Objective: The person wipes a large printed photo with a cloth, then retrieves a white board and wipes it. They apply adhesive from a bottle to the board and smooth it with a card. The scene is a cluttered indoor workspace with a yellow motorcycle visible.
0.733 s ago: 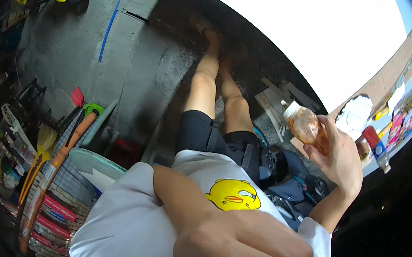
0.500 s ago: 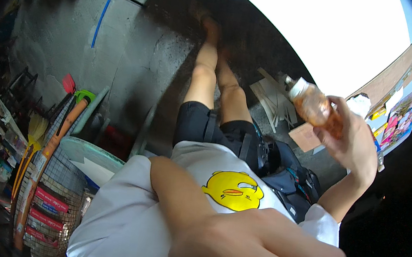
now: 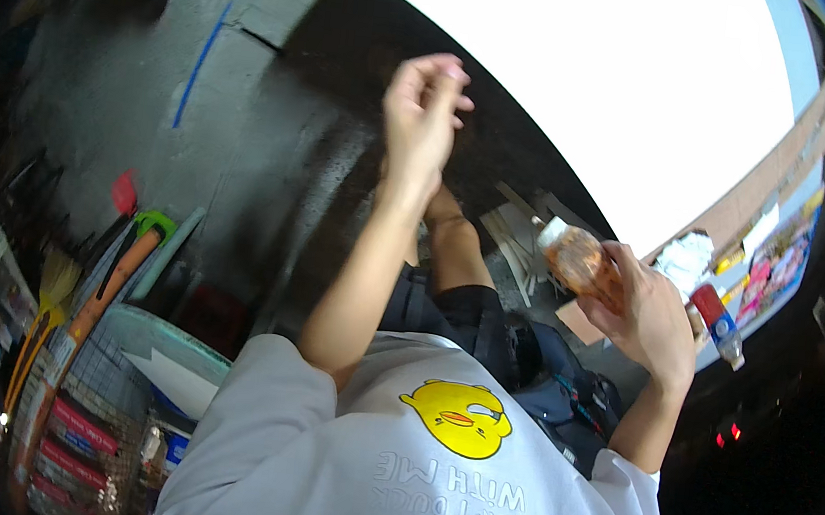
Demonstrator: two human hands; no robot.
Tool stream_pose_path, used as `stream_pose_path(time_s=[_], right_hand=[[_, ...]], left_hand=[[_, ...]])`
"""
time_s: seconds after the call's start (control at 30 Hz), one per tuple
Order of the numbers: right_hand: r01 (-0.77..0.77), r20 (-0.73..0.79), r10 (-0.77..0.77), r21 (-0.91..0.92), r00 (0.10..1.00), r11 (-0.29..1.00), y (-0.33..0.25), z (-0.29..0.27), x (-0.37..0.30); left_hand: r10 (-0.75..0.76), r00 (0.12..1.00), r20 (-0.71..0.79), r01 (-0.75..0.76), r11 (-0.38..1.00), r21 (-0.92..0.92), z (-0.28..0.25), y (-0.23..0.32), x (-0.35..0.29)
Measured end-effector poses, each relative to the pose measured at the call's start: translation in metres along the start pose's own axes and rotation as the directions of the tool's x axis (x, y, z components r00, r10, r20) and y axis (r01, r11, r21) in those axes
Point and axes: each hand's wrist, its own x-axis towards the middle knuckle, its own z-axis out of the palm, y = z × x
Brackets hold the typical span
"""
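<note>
Right of centre in the frame, the right hand (image 3: 649,318) is wrapped around a small clear bottle (image 3: 573,257) with orange-brown contents, fingers closed on its lower end, its pale cap end tilted toward the upper left. Upper centre, the left hand (image 3: 423,116) is raised on a bent forearm, fingers drawn together and thumb pressed against them; whether it pinches anything cannot be told, too small to see. Lower centre, a grey shirt with a yellow duck print (image 3: 461,418) fills the bottom of the frame, dark shorts (image 3: 447,311) above it. Just below the right hand lies a dark bag (image 3: 560,389). Far right, a red-capped bottle with a blue label (image 3: 719,325) sits near crumpled white wrapping (image 3: 684,261), well apart from the held bottle. Left edge: brooms and long-handled tools (image 3: 99,275) lean beside a pale round tub (image 3: 167,347) and a wire rack of packaged goods (image 3: 73,423). Grey concrete floor (image 3: 152,59) with a blue line runs across the upper left.
</note>
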Motion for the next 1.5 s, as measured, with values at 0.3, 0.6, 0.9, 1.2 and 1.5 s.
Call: stream_pose_path(time_s=[0.3,0.6,0.9,1.2,1.5], right_hand=[[0.116,-0.145,-0.118,-0.022,0.982,0.993,-0.017,-0.054,0.016],[0.246,-0.258,-0.406,-0.485,0.877,0.839,-0.085,-0.122,0.125],[0.143,-0.448,-0.385,-0.484,0.807,0.863,-0.195,-0.134,0.157],[0.205,-0.417,-0.469,-0.537,0.779,0.818,-0.213,-0.136,0.171],[0.17,-0.323,-0.641,-0.793,0.696,0.584,-0.161,-0.133,0.211]], left_hand=[[0.318,0.909,-0.267,-0.331,0.943,-0.004,-0.04,0.034,0.088],[0.407,0.898,-0.168,-0.407,0.913,0.036,-0.067,0.043,0.136],[0.342,0.927,-0.157,-0.356,0.932,-0.074,-0.062,0.039,0.143],[0.328,0.932,-0.157,-0.342,0.937,-0.07,-0.061,0.046,0.143],[0.359,0.921,-0.15,-0.369,0.929,-0.041,-0.06,0.047,0.142]])
